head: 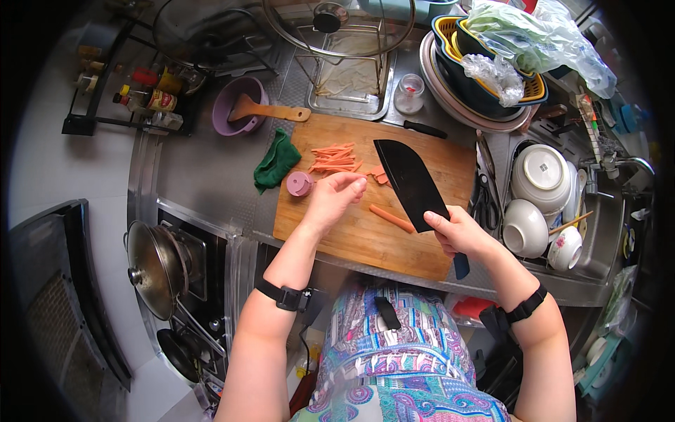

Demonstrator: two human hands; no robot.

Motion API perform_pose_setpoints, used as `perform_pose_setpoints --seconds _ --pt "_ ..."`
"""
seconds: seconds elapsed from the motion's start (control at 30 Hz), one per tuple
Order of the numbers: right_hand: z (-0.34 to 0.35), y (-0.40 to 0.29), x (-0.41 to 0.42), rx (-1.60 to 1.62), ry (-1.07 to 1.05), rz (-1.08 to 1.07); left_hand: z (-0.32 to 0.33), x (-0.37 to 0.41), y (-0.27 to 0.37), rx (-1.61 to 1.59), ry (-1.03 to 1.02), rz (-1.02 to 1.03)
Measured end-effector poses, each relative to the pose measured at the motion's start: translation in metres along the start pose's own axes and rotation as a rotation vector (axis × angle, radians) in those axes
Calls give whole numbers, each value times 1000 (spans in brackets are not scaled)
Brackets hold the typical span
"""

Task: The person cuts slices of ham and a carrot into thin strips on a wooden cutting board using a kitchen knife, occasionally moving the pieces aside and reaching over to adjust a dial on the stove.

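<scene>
My right hand (460,232) grips a black-bladed kitchen knife (408,182) with a dark blue handle, its blade raised over the wooden cutting board (337,232). My left hand (335,200) hovers above the board with the fingertips drawn together; whether a thin piece is between them I cannot tell. Just beyond it lies a pile of carrot strips (335,157). Flat carrot slices (379,174) rest between the left hand and the blade, partly hidden. A longer carrot piece (391,218) lies nearer to me. Beside my left wrist is a small pink round object (299,184).
Left of the board are a green cloth (277,161) and a purple bowl (240,105) with a wooden spatula (269,111). A black-handled knife (425,129) and a glass jar (409,94) are behind. Right, scissors (483,203) lie by a sink of bowls (540,176). A lidded wok (155,269) sits left.
</scene>
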State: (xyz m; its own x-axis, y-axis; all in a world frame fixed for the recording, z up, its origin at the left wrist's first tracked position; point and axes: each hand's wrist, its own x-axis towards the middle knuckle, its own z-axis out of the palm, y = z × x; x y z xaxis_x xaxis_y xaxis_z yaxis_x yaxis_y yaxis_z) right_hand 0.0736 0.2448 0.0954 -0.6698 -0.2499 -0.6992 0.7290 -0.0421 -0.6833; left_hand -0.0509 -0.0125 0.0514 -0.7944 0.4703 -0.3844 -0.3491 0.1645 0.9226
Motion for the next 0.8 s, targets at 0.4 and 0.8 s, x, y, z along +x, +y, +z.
perform_pose_setpoints --seconds 0.4,0.8 --pt "-3 -20 -17 91 -64 9 42 2 -4 -167 -251 33" --pt "-18 -10 -23 68 -5 31 -18 7 4 479 181 310"
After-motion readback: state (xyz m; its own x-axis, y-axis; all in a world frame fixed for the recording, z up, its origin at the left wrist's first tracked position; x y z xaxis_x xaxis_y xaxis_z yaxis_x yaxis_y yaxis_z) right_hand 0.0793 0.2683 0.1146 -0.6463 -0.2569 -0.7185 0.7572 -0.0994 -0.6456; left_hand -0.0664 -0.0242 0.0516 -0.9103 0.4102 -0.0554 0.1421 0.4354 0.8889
